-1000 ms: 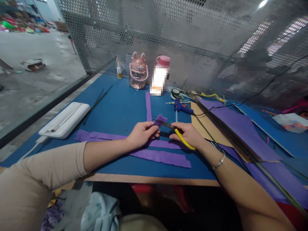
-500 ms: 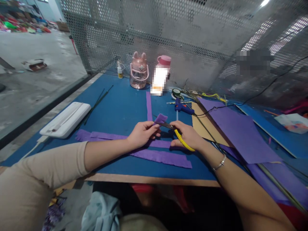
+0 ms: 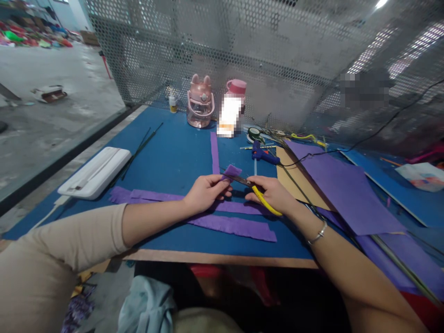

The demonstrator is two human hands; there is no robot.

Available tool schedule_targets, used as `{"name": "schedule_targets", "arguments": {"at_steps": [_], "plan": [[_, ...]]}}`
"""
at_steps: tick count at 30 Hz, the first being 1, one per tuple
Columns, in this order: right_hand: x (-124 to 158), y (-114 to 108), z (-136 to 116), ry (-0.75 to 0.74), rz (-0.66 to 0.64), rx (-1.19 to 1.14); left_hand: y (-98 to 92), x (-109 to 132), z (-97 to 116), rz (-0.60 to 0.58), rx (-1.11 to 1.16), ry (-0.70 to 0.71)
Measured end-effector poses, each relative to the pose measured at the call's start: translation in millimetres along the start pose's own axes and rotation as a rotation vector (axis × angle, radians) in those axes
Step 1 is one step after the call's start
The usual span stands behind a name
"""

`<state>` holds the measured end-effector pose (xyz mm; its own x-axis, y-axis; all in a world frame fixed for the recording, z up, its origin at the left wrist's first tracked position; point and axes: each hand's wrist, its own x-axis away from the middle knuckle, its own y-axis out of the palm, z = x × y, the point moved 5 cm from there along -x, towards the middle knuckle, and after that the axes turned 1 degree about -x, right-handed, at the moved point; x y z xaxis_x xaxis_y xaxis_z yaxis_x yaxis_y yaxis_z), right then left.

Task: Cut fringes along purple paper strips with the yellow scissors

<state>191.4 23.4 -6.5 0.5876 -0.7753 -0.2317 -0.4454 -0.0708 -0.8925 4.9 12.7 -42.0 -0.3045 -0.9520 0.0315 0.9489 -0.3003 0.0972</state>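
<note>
My left hand (image 3: 207, 193) pinches a small folded purple paper piece (image 3: 233, 171) between thumb and fingers, above the table. My right hand (image 3: 272, 193) is closed round the yellow handle of a pair of scissors (image 3: 264, 200). Their dark blades point left and meet the purple piece close to my left fingertips. Beneath my hands, a long purple paper strip (image 3: 243, 208) runs across the blue tabletop, partly hidden by my left hand and forearm. Nearer the front edge lies another purple strip (image 3: 236, 228). A narrow upright strip (image 3: 214, 152) lies just beyond my left hand.
At left is a white power bank (image 3: 95, 173) with a cable, beside dark green stems (image 3: 142, 148). A clear pink bottle (image 3: 200, 104) and a blurred bright phone (image 3: 229, 115) stand at the back. On the right are a blue glue gun (image 3: 266, 155) and purple sheets (image 3: 342, 194).
My right hand's fingers have drawn closer together on the scissors, whose handle and blades have shifted slightly. My left hand keeps its place with the purple piece.
</note>
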Motion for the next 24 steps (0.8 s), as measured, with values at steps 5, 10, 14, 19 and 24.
{"name": "schedule_targets", "arguments": {"at_steps": [5,10,14,19,24], "plan": [[0.5,1.0,1.4,0.0,-0.013,-0.015,-0.4,0.1,-0.6,0.001,0.009,-0.017],[-0.4,1.8,2.6,0.028,-0.03,0.01,-0.7,-0.2,-1.5,0.008,0.028,-0.025],[-0.5,4.2,0.6,0.001,-0.083,0.034,-1.7,-0.7,-1.4,0.034,0.051,-0.018],[0.2,5.6,-2.2,-0.027,-0.091,0.006,-1.2,-1.0,-2.2,0.023,0.03,0.001],[0.2,6.8,-2.2,-0.038,-0.073,0.007,0.3,0.0,-1.6,0.015,-0.007,0.019]]}}
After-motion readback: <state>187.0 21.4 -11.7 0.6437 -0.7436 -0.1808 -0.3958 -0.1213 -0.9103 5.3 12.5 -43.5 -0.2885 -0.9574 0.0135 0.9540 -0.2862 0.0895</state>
